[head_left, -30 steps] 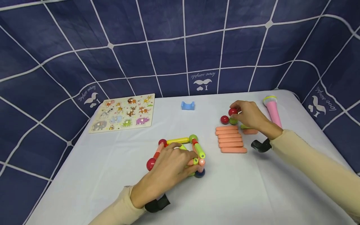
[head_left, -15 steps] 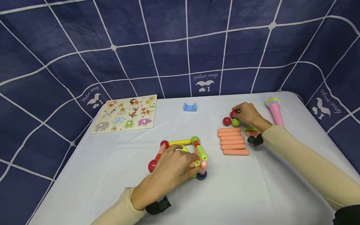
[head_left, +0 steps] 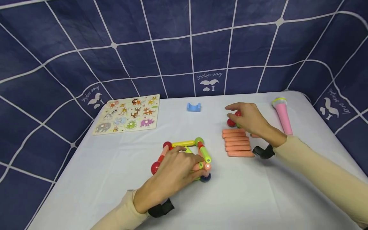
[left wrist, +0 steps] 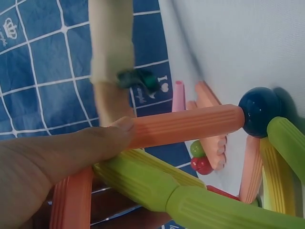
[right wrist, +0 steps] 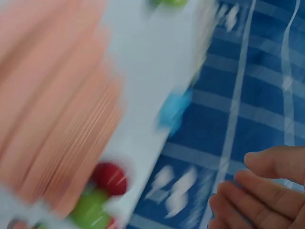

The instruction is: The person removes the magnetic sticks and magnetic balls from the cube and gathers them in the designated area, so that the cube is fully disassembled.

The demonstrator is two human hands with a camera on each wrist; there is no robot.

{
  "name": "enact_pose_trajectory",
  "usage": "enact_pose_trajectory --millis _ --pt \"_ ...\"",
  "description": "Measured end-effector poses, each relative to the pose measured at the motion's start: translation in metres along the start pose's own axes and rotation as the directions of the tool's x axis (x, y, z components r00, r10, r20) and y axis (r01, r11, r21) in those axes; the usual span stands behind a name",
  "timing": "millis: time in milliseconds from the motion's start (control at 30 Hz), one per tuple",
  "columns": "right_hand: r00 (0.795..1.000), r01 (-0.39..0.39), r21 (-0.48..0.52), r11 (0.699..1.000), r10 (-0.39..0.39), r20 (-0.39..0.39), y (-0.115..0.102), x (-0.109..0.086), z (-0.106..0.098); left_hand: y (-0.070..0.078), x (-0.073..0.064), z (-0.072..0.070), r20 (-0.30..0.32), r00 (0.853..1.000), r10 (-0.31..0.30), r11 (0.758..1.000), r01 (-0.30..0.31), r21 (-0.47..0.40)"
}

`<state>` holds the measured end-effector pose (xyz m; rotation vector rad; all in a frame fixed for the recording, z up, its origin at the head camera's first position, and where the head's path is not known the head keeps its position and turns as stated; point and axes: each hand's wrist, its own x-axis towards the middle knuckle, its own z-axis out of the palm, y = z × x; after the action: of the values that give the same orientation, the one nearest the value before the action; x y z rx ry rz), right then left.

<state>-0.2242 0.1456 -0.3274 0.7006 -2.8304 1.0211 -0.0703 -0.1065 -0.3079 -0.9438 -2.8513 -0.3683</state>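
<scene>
My left hand point(head_left: 173, 169) grips magnetic building sticks of a ball-and-stick frame. In the left wrist view, my thumb presses the end of an orange stick point(left wrist: 186, 125), which rises from a dark blue ball point(left wrist: 259, 110). A green stick point(left wrist: 138, 179) meets it near the thumb; the other fingers lie partly hidden behind. The frame also has a large red ball point(head_left: 155, 167), a green ball point(head_left: 199, 141) and a yellow stick point(head_left: 183, 143). My right hand point(head_left: 251, 118) hovers over loose red balls point(head_left: 231, 123) and a green ball point(right wrist: 90, 210), thumb and fingers apart, holding nothing.
Several loose orange sticks point(head_left: 237, 143) lie in a row below the right hand. A pink toy microphone point(head_left: 283, 116) is at the right. At the back are a blue cradle-shaped block point(head_left: 194, 107) and an animal puzzle board point(head_left: 127, 115), before a blue curtain point(head_left: 172, 57).
My right hand first held a red ball, set it down beside the other balls and let go, then lifted and moved slightly left with its fingers spread. My left hand stays in place.
</scene>
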Motion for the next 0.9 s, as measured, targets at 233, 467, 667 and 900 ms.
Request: enact_pose_trajectory --millis 233,467,667,900 --pt "0.959 0.212 0.126 0.969 -0.231 0.163 -0.066 -0.049 0.01 -0.001 -0.002 -0.005 -0.024 1.0 -0.005 0.999 0.006 0.04" --pt "0.901 0.31 0.218 0.926 -0.359 0.243 -0.089 -0.073 0.02 -0.012 -0.02 -0.03 -0.042 0.998 -0.051 0.998 0.052 0.026" --pt "0.879 0.321 0.221 0.921 -0.376 0.292 -0.1 -0.079 0.031 -0.033 -0.049 -0.063 0.072 0.985 -0.154 0.986 0.158 -0.055" --pt "0.841 0.447 0.231 0.864 -0.494 0.221 -0.114 -0.082 0.041 -0.047 -0.065 -0.073 0.169 0.979 -0.114 0.969 0.147 -0.199"
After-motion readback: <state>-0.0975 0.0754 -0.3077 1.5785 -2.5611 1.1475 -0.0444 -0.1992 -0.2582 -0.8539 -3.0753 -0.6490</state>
